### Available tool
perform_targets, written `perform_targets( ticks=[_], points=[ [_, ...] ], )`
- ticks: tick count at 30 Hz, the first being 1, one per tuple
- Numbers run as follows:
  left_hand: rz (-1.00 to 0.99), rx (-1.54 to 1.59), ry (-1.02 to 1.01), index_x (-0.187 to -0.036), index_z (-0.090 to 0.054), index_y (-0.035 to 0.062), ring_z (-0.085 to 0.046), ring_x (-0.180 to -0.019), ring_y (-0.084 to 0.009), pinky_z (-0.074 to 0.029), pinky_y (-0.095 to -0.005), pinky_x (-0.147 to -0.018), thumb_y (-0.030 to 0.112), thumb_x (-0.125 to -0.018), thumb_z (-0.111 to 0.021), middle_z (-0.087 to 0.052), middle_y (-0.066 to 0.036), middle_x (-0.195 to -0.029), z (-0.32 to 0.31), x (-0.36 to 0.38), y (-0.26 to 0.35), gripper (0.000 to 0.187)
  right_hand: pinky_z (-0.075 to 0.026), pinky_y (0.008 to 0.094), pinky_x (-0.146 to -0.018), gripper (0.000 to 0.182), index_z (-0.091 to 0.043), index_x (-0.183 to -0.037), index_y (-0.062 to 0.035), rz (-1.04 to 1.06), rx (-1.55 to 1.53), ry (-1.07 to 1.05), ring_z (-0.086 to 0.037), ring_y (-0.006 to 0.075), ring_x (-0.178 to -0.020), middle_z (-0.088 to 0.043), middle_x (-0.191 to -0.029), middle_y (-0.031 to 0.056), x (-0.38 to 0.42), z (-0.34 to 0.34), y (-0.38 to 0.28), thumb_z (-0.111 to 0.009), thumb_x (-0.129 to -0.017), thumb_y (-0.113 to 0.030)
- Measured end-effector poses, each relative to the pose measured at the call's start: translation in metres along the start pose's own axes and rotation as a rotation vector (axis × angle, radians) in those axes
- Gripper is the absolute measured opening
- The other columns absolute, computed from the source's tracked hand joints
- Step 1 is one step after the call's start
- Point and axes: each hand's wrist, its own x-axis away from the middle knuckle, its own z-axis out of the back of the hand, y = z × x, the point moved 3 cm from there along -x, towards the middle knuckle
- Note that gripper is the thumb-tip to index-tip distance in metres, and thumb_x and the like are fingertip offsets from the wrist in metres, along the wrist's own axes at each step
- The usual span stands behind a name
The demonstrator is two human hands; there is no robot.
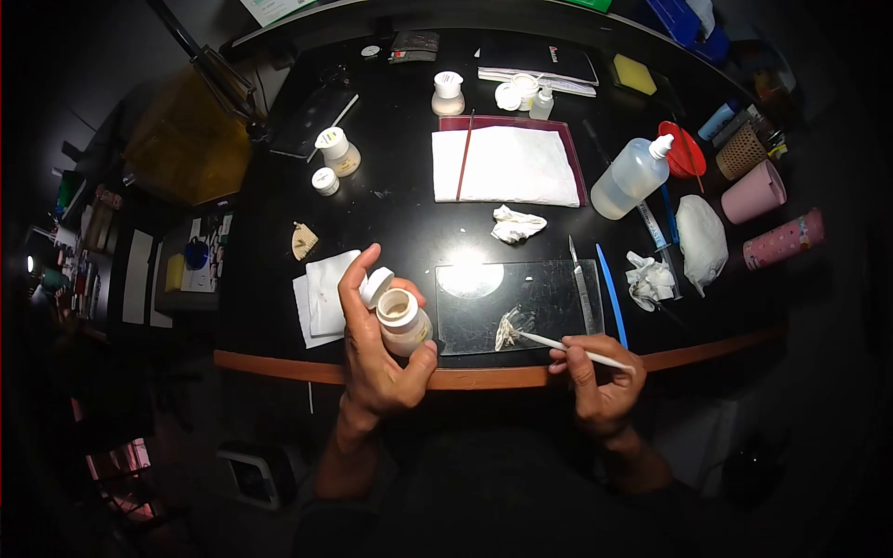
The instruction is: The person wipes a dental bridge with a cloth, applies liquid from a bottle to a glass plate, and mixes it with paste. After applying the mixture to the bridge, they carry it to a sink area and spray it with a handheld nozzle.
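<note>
My left hand (383,372) is wrapped round a small jar (406,327) with pale powder inside. Its white flip lid (377,286) stands open, beside my raised index finger. Between the fingers of my right hand (600,381) is a thin white stick (586,353), its tip at a smear of beige paste (508,330). That paste lies on a glass plate (465,312) near the table's front edge. A metal spatula (584,293) rests over the plate's right part, next to a blue tool (611,293).
Behind the plate are a crumpled tissue (517,225) and a folded white towel (512,166) with a brush (465,158) on it. A squeeze bottle (628,181) stands right. More jars (340,153) stand back left; white paper (326,298) lies left.
</note>
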Motion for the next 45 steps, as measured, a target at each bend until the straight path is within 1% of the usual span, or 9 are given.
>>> perform_targets(
  ticks=[5, 6, 10, 14, 17, 22, 31, 37, 45],
  points=[
    [0.025, -0.123, 0.016, -0.163, -0.016, 0.0010, -0.057, -0.095, -0.0109, -0.051, -0.0267, -0.085, -0.011, -0.084, -0.057, -0.056, -0.012, -0.116, -0.001, -0.010, -0.002, 0.089, -0.062, 0.0283, -0.070, 0.012, -0.074, -0.109, 0.0048, 0.131, 0.098, 0.010, -0.078, 0.0194, -0.079, -0.079, -0.091, 0.0178, 0.009, 0.001, 0.002, -0.072, -0.097, 0.003],
    [0.030, -0.110, 0.026, -0.162, -0.027, 0.0013, -0.059, -0.102, -0.0124, -0.053, -0.0292, -0.090, -0.011, -0.092, -0.060, -0.058, -0.014, -0.121, -0.001, -0.011, -0.001, 0.079, -0.062, 0.0283, -0.070, 0.013, -0.074, -0.109, 0.0048, 0.144, 0.109, 0.004, -0.078, 0.0194, -0.079, -0.079, -0.091, 0.0175, 0.010, 0.002, 0.002, -0.072, -0.097, 0.003],
    [-0.069, -0.261, 0.059, -0.142, -0.061, -0.0004, -0.070, -0.113, -0.0281, -0.055, -0.0399, -0.097, -0.001, -0.092, -0.072, -0.068, -0.019, -0.121, 0.000, -0.029, 0.009, 0.051, -0.062, 0.0284, -0.068, 0.014, -0.075, -0.107, 0.0041, 0.196, 0.169, -0.033, -0.078, 0.0212, -0.077, -0.078, -0.091, 0.0164, 0.014, 0.001, 0.003, -0.074, -0.092, 0.005],
    [-0.152, -0.352, 0.036, -0.137, -0.066, 0.0018, -0.072, -0.104, -0.0302, -0.056, -0.0389, -0.094, 0.000, -0.086, -0.080, -0.070, -0.017, -0.112, 0.007, -0.051, 0.005, 0.053, -0.060, 0.0302, -0.065, 0.020, -0.076, -0.105, 0.0025, 0.348, 0.326, -0.071, -0.077, 0.0244, -0.075, -0.076, -0.092, 0.0145, 0.017, 0.000, -0.001, -0.075, -0.085, 0.007],
    [-0.039, -0.451, -0.031, -0.139, -0.065, 0.0029, -0.071, -0.115, -0.0246, -0.060, -0.0360, -0.100, -0.007, -0.089, -0.076, -0.067, -0.016, -0.122, 0.014, -0.067, 0.005, 0.052, -0.062, 0.0310, -0.065, 0.021, -0.076, -0.105, 0.0023, 0.431, 0.373, -0.081, -0.077, 0.0233, -0.076, -0.076, -0.095, 0.0141, 0.020, 0.001, 0.002, -0.076, -0.085, 0.007],
    [-0.082, -0.606, -0.056, -0.128, -0.065, 0.0030, -0.072, -0.099, -0.0268, -0.057, -0.0383, -0.081, 0.003, -0.086, -0.081, -0.069, -0.017, -0.111, 0.017, -0.088, 0.003, 0.045, -0.063, 0.0312, -0.066, 0.024, -0.076, -0.106, 0.0021, 0.468, 0.376, -0.064, -0.077, 0.0232, -0.079, -0.075, -0.097, 0.0137, 0.025, 0.003, 0.009, -0.077, -0.083, 0.007],
    [-0.161, -0.644, -0.074, -0.126, -0.060, 0.0000, -0.069, -0.101, -0.0393, -0.054, -0.0482, -0.090, 0.001, -0.087, -0.078, -0.064, -0.022, -0.111, 0.015, -0.125, -0.026, 0.043, -0.064, 0.0317, -0.068, 0.026, -0.077, -0.108, 0.0017, 0.506, 0.374, -0.092, -0.078, 0.0238, -0.080, -0.075, -0.099, 0.0143, 0.027, 0.005, 0.015, -0.078, -0.082, 0.006],
    [-0.133, -0.680, -0.092, -0.126, -0.061, 0.0004, -0.070, -0.108, -0.0361, -0.055, -0.0455, -0.092, 0.003, -0.083, -0.083, -0.067, -0.020, -0.115, 0.015, -0.129, -0.037, 0.048, -0.065, 0.0325, -0.071, 0.029, -0.077, -0.111, 0.0017, 0.498, 0.359, -0.124, -0.078, 0.0253, -0.083, -0.076, -0.102, 0.0155, 0.027, 0.009, 0.018, -0.079, -0.081, 0.005],
    [-0.303, -0.696, 0.016, -0.137, -0.062, 0.0012, -0.068, -0.116, -0.0346, -0.053, -0.0438, -0.103, 0.004, -0.083, -0.082, -0.067, -0.018, -0.123, 0.009, -0.123, -0.007, 0.058, -0.065, 0.0327, -0.072, 0.034, -0.078, -0.113, 0.0014, 0.508, 0.360, -0.154, -0.079, 0.0263, -0.087, -0.075, -0.108, 0.0165, 0.026, 0.011, 0.019, -0.079, -0.079, 0.005]
  ],
)
